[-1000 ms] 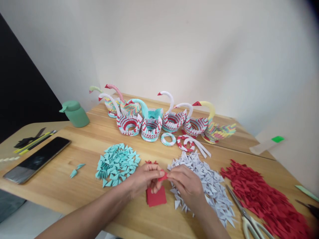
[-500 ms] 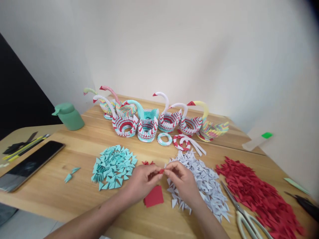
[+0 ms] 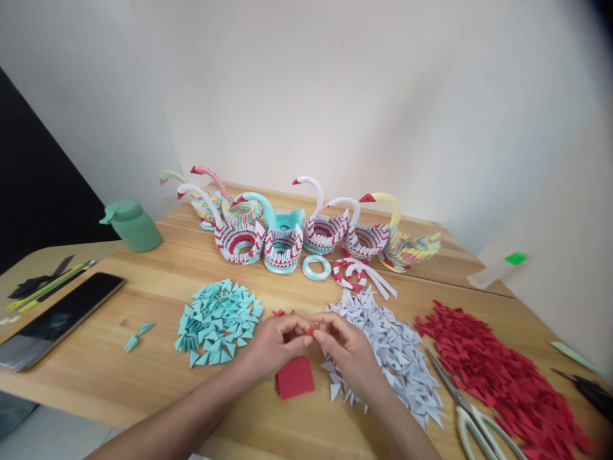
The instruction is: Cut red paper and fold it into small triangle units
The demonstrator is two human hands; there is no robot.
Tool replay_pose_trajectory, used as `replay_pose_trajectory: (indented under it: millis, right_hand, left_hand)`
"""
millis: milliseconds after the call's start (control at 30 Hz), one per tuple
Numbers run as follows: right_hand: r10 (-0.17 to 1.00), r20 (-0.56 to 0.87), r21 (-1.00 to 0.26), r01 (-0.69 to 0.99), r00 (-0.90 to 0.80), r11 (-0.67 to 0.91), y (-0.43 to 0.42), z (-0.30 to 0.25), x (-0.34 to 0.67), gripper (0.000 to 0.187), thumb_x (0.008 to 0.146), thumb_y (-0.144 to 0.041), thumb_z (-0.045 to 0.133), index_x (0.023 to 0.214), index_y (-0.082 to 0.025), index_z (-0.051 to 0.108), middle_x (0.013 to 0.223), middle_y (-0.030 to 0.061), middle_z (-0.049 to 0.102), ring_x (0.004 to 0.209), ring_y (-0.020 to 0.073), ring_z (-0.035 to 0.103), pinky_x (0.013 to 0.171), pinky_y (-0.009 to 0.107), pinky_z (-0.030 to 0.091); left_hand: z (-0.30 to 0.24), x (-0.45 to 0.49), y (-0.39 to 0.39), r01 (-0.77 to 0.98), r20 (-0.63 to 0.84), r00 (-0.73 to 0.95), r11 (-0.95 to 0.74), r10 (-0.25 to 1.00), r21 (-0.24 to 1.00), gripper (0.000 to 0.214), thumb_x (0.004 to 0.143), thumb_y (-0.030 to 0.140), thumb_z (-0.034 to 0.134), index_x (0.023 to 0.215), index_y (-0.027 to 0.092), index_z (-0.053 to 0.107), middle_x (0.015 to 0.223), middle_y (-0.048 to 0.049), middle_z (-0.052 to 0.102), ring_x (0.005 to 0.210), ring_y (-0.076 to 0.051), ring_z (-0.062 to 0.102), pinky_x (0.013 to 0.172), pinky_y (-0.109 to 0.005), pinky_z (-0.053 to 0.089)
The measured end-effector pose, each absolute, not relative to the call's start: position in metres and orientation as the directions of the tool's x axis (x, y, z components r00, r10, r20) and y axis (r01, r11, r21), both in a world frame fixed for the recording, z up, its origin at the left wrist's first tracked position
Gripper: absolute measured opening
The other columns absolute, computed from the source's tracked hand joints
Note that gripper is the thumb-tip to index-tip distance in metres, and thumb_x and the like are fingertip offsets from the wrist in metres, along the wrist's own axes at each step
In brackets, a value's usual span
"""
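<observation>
A small folded piece of red paper [image 3: 311, 331] is pinched between the fingertips of both hands, mostly covered by them. My left hand [image 3: 278, 340] closes on its left side, and my right hand [image 3: 345, 345] grips it from the right. Just below them lies a stack of red paper rectangles [image 3: 295, 378]. A few folded red pieces [image 3: 281, 313] rest behind my left hand, partly hidden. To the left spreads a pile of turquoise paper triangles [image 3: 218, 322]; a pile of pale lilac ones [image 3: 395, 351] sits beside and under my right hand.
Folded paper swans [image 3: 282, 246] stand in rows at the back, with paper rings [image 3: 316, 268] before them. On the right are a red triangle pile [image 3: 502, 370] and scissors [image 3: 472, 415]. A phone [image 3: 62, 319] and green jug [image 3: 131, 225] are at left.
The fingers of my right hand have come nearer to my left hand and shifted around the red paper piece. The piles and swans stay where they were.
</observation>
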State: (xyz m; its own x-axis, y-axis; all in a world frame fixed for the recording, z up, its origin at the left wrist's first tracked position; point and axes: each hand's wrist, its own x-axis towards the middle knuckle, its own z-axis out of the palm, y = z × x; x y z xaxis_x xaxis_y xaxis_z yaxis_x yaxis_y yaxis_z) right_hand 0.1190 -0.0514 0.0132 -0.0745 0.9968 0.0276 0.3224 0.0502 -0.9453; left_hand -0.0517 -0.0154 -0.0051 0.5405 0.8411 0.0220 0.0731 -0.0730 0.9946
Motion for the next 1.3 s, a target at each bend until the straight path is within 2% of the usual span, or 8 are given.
replay_pose_trajectory:
  millis: [133,267,400,533,833,1000,1200,1300]
  right_hand:
    - [0.998,0.005,-0.968,0.252,-0.055,0.019,-0.049,0.009,0.123,0.029,0.082,-0.036,0.059,0.104,-0.019,0.065,0.071,-0.0022,0.050,0.062,0.0122,0.048,0.056,0.023,0.037]
    - [0.997,0.010,-0.962,0.272,-0.071,0.030,-0.048,0.008,0.124,0.029,0.083,-0.036,0.058,0.106,-0.020,0.066,0.074,-0.0005,0.054,0.066,0.0133,0.050,0.060,0.023,0.039]
    - [0.993,0.032,-0.940,0.333,-0.114,0.068,-0.047,0.013,0.124,0.024,0.085,-0.035,0.055,0.096,-0.020,0.070,0.082,0.0023,0.061,0.076,0.0162,0.055,0.068,0.025,0.041]
    - [0.992,0.049,-0.920,0.382,-0.115,0.090,-0.047,0.016,0.123,0.022,0.085,-0.034,0.054,0.083,-0.019,0.069,0.075,0.0009,0.061,0.072,0.0154,0.055,0.066,0.024,0.041]
    - [0.994,0.081,-0.910,0.400,-0.077,0.105,-0.049,0.021,0.120,0.019,0.085,-0.032,0.053,0.080,-0.019,0.066,0.077,0.0019,0.061,0.072,0.0165,0.055,0.067,0.025,0.041]
    - [0.993,0.077,-0.911,0.398,-0.092,0.108,-0.049,0.021,0.118,0.020,0.086,-0.032,0.053,0.081,-0.019,0.067,0.074,0.0010,0.059,0.069,0.0154,0.053,0.064,0.024,0.040]
    - [0.997,0.055,-0.905,0.418,-0.058,0.074,-0.049,0.014,0.116,0.022,0.082,-0.036,0.057,0.072,-0.018,0.063,0.064,-0.0021,0.052,0.060,0.0128,0.046,0.056,0.023,0.035]
    - [1.000,0.012,-0.937,0.350,-0.006,0.013,-0.049,0.012,0.119,0.028,0.084,-0.043,0.054,0.072,-0.018,0.058,0.059,-0.0034,0.051,0.055,0.0120,0.046,0.053,0.023,0.034]
  left_hand:
    - [-0.008,-0.050,-0.014,0.096,-0.054,0.539,0.002,0.841,0.995,0.022,0.073,0.033,0.061,0.077,0.011,0.060,0.061,0.0024,0.048,0.055,-0.009,0.040,0.052,-0.020,0.032]
    - [-0.010,-0.051,-0.014,0.094,-0.063,0.549,0.013,0.834,0.995,0.021,0.074,0.033,0.058,0.073,0.012,0.057,0.059,0.0027,0.046,0.053,-0.009,0.038,0.051,-0.020,0.031]
    - [-0.008,-0.052,-0.015,0.076,-0.059,0.566,0.018,0.823,0.997,0.019,0.075,0.031,0.057,0.072,0.013,0.055,0.058,0.0033,0.046,0.052,-0.009,0.038,0.050,-0.020,0.031]
    - [-0.006,-0.052,-0.016,0.105,-0.058,0.551,0.000,0.833,0.994,0.018,0.075,0.031,0.057,0.072,0.014,0.055,0.057,0.0038,0.047,0.053,-0.008,0.039,0.050,-0.019,0.031]
    - [0.000,-0.050,-0.021,0.165,0.018,0.517,-0.120,0.856,0.979,0.019,0.080,0.032,0.056,0.077,0.014,0.060,0.064,0.0006,0.056,0.057,-0.010,0.047,0.053,-0.019,0.036]
    - [-0.001,-0.050,-0.017,0.089,-0.047,0.537,-0.001,0.842,0.996,0.022,0.082,0.033,0.050,0.073,0.014,0.055,0.064,-0.0010,0.060,0.053,-0.011,0.051,0.053,-0.020,0.040]
    - [0.000,-0.052,-0.018,0.311,0.099,0.471,-0.270,0.877,0.911,0.018,0.080,0.024,0.051,0.064,0.015,0.056,0.056,0.0025,0.052,0.054,-0.010,0.045,0.054,-0.020,0.034]
    - [0.003,-0.053,-0.018,0.249,0.093,0.447,-0.224,0.890,0.942,0.020,0.082,0.029,0.050,0.069,0.015,0.056,0.059,0.0019,0.053,0.055,-0.011,0.048,0.055,-0.020,0.036]
